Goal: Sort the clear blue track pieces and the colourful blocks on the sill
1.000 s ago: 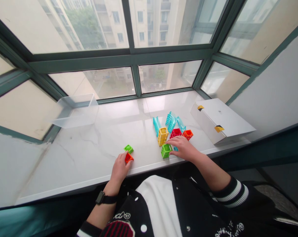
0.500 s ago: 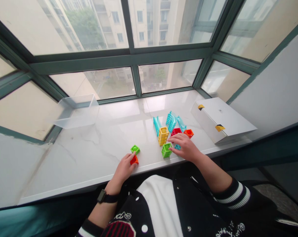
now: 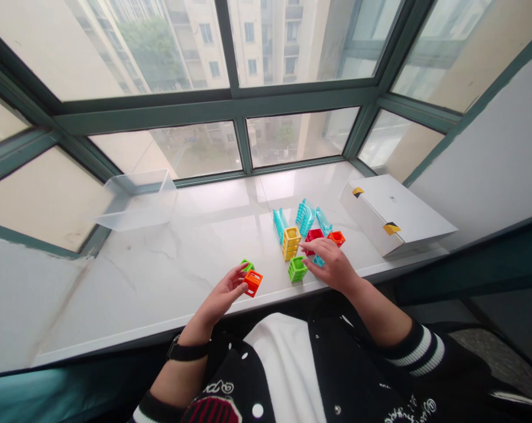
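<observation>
My left hand [image 3: 224,294] pinches an orange open-frame cube [image 3: 252,282] just above the white marble sill [image 3: 169,264]. A small green cube [image 3: 247,265] lies right behind it, partly hidden by my fingers. My right hand [image 3: 332,264] rests on the sill with fingers bent over a small teal piece [image 3: 317,261], touching a red cube [image 3: 313,236]. In front of its fingertips stands a green cube [image 3: 296,268]. A taller yellow block [image 3: 291,242], another orange cube [image 3: 336,238] and several teal ribbed pieces [image 3: 305,216] cluster behind.
A clear plastic tub [image 3: 136,200] sits at the back left of the sill by the window. A white flat box [image 3: 391,214] with yellow-black tape lies at the right. The sill's front edge runs just before my hands.
My left hand has lifted the orange cube and carried it right, towards the cluster; the small green cube moved right too. My right hand has barely moved.
</observation>
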`<action>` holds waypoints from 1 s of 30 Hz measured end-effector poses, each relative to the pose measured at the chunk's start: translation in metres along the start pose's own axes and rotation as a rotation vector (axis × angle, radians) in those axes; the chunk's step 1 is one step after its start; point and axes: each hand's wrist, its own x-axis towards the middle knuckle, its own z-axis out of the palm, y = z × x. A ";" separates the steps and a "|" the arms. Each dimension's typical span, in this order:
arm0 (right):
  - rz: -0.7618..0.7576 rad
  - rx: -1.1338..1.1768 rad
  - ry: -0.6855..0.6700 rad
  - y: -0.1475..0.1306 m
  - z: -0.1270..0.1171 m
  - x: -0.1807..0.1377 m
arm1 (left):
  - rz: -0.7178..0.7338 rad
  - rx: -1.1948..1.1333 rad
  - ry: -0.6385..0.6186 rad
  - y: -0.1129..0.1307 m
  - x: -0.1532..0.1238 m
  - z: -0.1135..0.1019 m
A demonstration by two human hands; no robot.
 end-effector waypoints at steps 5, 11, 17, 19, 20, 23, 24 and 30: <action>-0.060 0.110 -0.052 -0.026 0.011 0.009 | 0.048 -0.177 0.063 0.031 0.001 0.026; -0.149 0.179 -0.092 -0.047 0.030 0.013 | 0.058 -0.377 0.001 0.047 0.007 0.053; -0.160 0.235 -0.055 -0.053 0.032 0.013 | 0.113 -0.375 -0.039 0.055 0.001 0.067; -0.167 0.242 -0.050 -0.053 0.032 0.013 | 0.109 -0.388 -0.045 0.058 -0.001 0.070; -0.170 0.244 -0.049 -0.053 0.032 0.013 | 0.102 -0.401 -0.052 0.059 -0.002 0.071; -0.164 0.246 -0.058 -0.054 0.032 0.012 | 0.076 -0.435 -0.070 0.059 -0.003 0.074; -0.160 0.247 -0.060 -0.053 0.032 0.011 | 0.074 -0.434 -0.075 0.059 -0.003 0.074; -0.149 0.267 -0.046 -0.055 0.031 0.011 | 0.139 -0.289 -0.035 0.056 0.001 0.074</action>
